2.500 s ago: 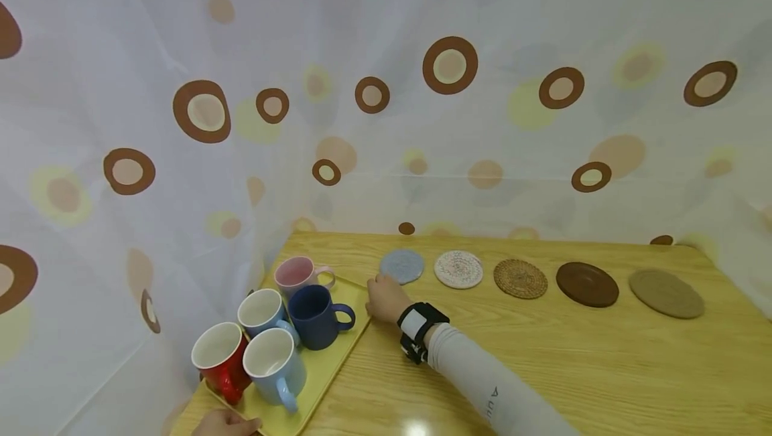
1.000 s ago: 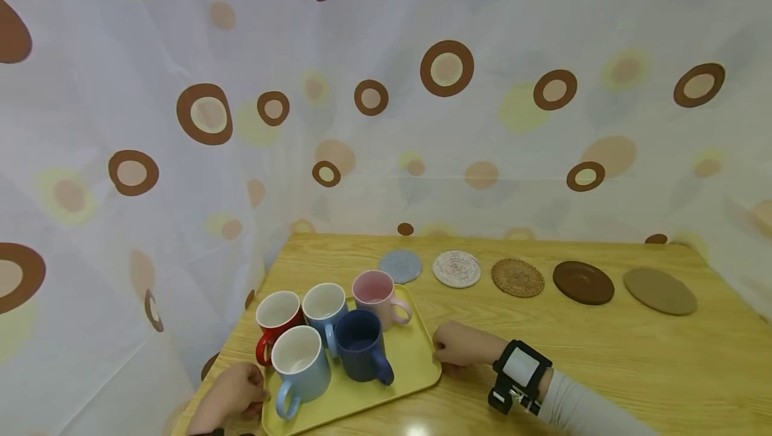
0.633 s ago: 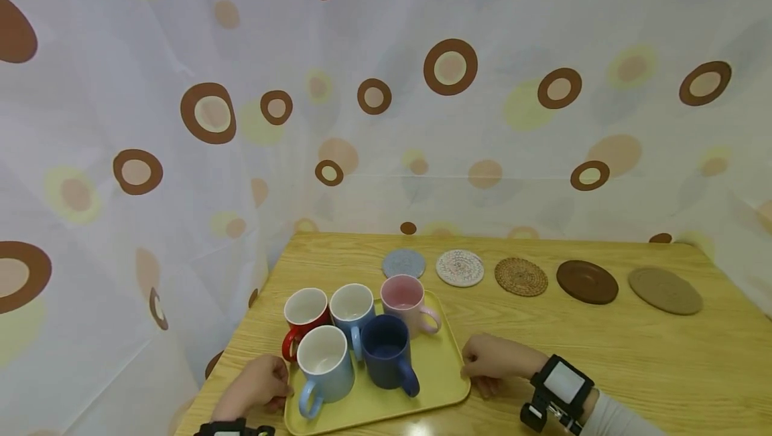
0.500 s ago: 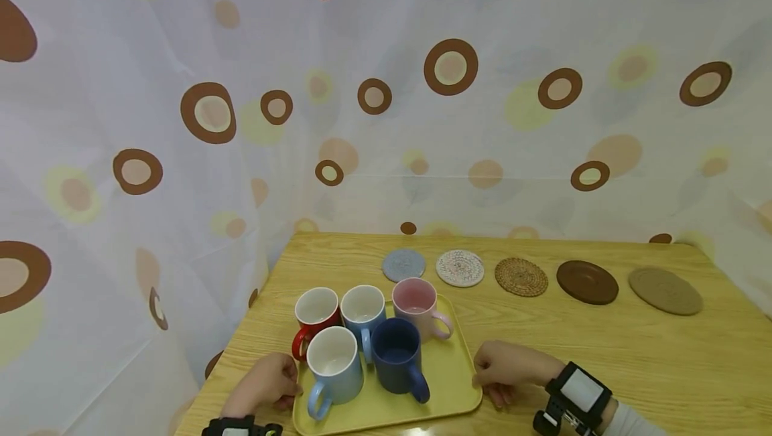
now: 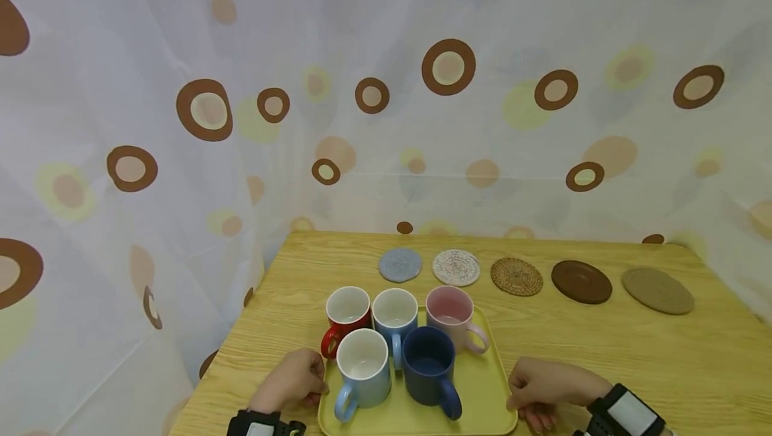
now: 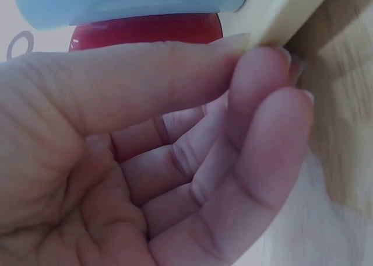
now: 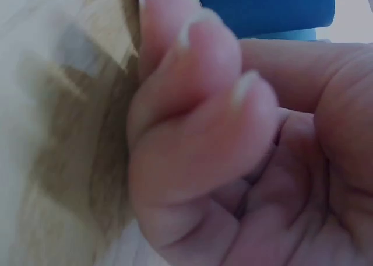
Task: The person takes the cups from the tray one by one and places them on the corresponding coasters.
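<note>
A yellow tray [image 5: 482, 389] lies at the front of the table in the head view. On it stand a red mug [image 5: 360, 323], two light blue mugs, one in front [image 5: 372, 386] and one behind [image 5: 403, 329], a navy mug [image 5: 422, 376] and a pink mug [image 5: 451, 329]. My left hand [image 5: 295, 379] pinches the tray's left rim; in the left wrist view thumb and fingertips meet at that pale rim [image 6: 294, 18]. My right hand [image 5: 551, 382] grips the right rim near its front corner, fingers curled. The right wrist view shows these curled fingers [image 7: 204, 132] below the navy mug.
Behind the tray, a row of round mats crosses the wooden table [image 5: 289, 302]: grey [image 5: 400, 265], white woven [image 5: 456, 268], wicker [image 5: 516, 276], dark brown [image 5: 582, 282] and tan [image 5: 657, 291]. A dotted curtain [image 5: 386, 128] closes off the back and left.
The tray with its mugs has moved right and toward me from the left side of the table, and has turned straighter. Both hands have moved along with it, holding opposite rims.
</note>
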The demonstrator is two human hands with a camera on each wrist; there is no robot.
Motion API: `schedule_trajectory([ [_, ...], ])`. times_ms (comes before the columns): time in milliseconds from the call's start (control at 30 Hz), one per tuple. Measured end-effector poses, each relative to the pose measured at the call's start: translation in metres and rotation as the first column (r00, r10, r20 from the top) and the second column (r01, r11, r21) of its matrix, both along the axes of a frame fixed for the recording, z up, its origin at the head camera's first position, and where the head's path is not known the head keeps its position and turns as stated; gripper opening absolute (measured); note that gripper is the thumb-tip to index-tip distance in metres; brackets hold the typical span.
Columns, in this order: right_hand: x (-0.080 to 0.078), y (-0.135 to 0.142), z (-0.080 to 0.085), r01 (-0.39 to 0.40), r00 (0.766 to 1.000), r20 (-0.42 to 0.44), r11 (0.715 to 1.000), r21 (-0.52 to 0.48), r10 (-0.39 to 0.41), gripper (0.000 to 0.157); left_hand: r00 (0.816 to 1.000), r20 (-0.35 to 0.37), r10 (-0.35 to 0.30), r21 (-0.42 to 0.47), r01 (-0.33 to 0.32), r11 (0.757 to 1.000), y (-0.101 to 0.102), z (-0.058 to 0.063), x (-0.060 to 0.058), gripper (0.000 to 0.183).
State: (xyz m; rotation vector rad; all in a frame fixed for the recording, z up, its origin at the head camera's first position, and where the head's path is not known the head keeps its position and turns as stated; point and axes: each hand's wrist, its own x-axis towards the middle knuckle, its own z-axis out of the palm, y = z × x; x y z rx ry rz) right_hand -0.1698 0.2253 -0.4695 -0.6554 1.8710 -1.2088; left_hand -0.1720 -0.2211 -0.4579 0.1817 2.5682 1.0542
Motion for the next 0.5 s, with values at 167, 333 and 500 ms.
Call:
schedule_trajectory([
  [167, 0.012, 0.006, 0.002, 0.045, 0.999, 0.009, 0.998, 0.036, -0.045, 0.04, 1.0, -0.006, -0.004, 0.009, 0.004, 1.0, 0.011, -0.001, -0.002, 0.019],
  [333, 0.019, 0.009, 0.002, 0.086, 0.996, -0.009, 0.994, 0.068, -0.086, 0.04, 1.0, 0.004, -0.031, 0.051, 0.031, 0.998, 0.011, -0.005, -0.005, 0.016],
  [500, 0.012, 0.013, 0.006, 0.113, 0.992, -0.061, 0.987, 0.113, -0.107, 0.039, 0.998, 0.022, -0.067, 0.067, 0.066, 0.996, 0.003, 0.0, -0.006, 0.017],
])
